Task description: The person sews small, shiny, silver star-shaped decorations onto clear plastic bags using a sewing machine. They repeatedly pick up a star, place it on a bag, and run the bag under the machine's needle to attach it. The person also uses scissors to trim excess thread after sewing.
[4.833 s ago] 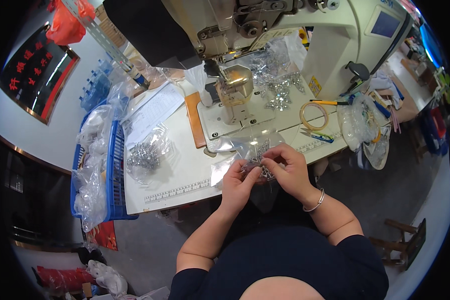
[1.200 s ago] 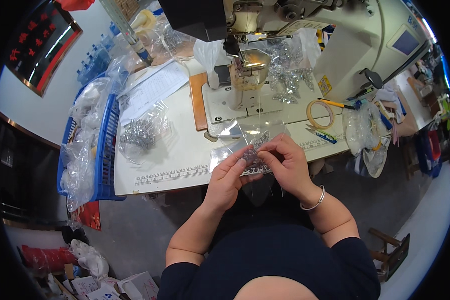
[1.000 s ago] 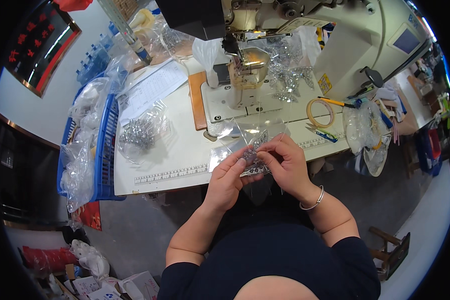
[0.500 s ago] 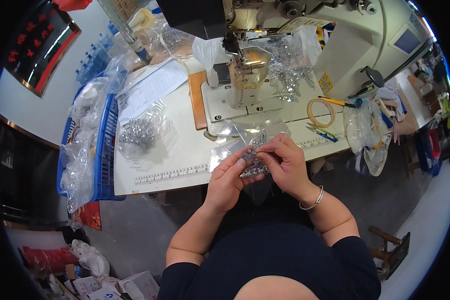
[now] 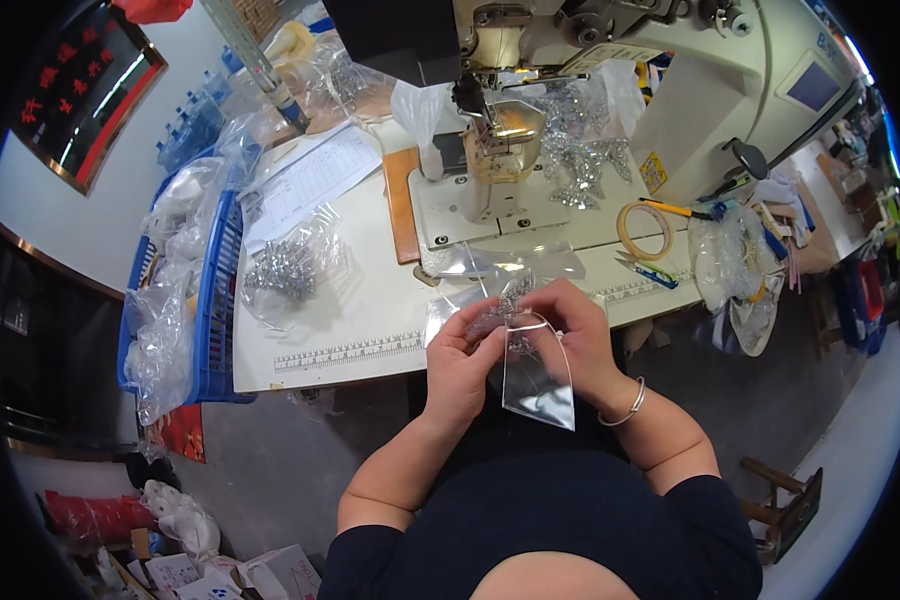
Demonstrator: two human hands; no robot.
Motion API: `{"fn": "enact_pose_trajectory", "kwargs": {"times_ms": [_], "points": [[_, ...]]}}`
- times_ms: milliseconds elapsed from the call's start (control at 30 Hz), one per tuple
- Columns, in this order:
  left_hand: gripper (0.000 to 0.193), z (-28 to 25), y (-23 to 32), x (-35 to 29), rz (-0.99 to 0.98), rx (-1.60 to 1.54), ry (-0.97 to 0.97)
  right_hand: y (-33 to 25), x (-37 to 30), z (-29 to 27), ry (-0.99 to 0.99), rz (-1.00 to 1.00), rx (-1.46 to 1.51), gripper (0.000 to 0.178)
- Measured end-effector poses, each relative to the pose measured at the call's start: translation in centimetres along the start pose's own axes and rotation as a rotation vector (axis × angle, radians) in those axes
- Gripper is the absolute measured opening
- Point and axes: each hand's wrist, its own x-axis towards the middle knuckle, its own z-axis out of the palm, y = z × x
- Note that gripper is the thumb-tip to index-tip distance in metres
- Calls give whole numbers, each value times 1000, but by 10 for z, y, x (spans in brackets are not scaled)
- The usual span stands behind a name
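Observation:
A clear plastic piece (image 5: 540, 392) with pale edges hangs between my hands over the table's front edge. Behind its upper part, a silver glittery piece (image 5: 516, 290) shows through. My left hand (image 5: 458, 362) is closed on the plastic from the left, thumb on the near face. From the other side my right hand (image 5: 582, 345) grips it too, its fingertips partly hidden by the plastic. More clear plastic (image 5: 505, 260) lies just beyond my fingers, before the sewing machine (image 5: 505, 175).
Left of the machine lie a bagged silver bundle (image 5: 282, 272), paper sheets (image 5: 320, 180) and a blue basket (image 5: 210, 310) of plastic bags. At right are a tape roll (image 5: 645, 230), thread snips (image 5: 647, 270) and an orange-handled tool (image 5: 675, 210). Silver pieces (image 5: 582, 170) lie behind the needle area.
The clear plastic has folded down toward me and now hangs below my hands, covering part of the silver piece. My right hand has turned and its fingers have shifted along the plastic.

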Motion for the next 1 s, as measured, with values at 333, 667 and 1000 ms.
{"fn": "enact_pose_trajectory", "kwargs": {"times_ms": [333,667,1000], "points": [[36,0,0,1,80,66,95,-1,13,-9,-87,437,464,21],[34,-2,-3,1,102,90,104,4,11,-4,-87,357,431,22],[43,0,-2,3,47,105,-1,14,7,3,13,379,469,17]]}}
